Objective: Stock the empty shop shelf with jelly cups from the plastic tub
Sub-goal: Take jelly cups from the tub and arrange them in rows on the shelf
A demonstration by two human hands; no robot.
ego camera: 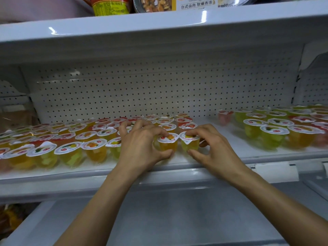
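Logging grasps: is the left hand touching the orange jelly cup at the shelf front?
Touching. The head view shows the left hand pinching the orange jelly cup, thumb against its side, fingers on its lid.

We see soft, even light, with white glare streaks on the front lip of the upper shelf (159, 26) near the top of the frame and only faint shadows beneath the jelly cups (71, 151). The wide lens bows the shelf edges toward the corners, and we find the cups at far left and right smeared, the centre sharper.
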